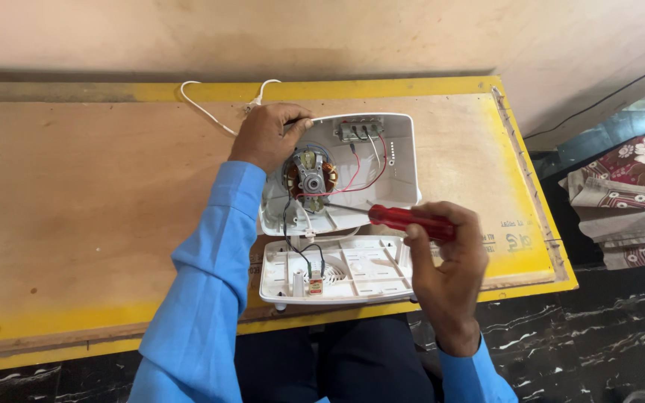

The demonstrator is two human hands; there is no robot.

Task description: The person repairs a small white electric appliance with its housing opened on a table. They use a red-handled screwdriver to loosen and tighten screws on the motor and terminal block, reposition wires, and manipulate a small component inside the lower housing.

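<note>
The left hand [266, 136] is gripping the far-left rim of the open white housing [397, 160], fingers curled over its edge. The right hand [449, 261] is holding the red-handled screwdriver [404, 219], fingers wrapped tight, its shaft reaching toward the copper-wound motor [310, 177]. Red and black wires [356, 179] are crossing the cavity. The detached white cover [360, 270] is lying nearer on the yellow-edged desk [76, 209]; a white cord [207, 112] is trailing behind.

Open housing [382, 160] sits mid-surface [76, 194], motor [310, 177] inside its left part. Cover [349, 272] lies just in front of it, at the near edge. Cord [210, 101] runs behind-left. Left hand [266, 134] on the housing's left rim; right hand [449, 254] with screwdriver [390, 216] to the right, tip into the housing.
</note>
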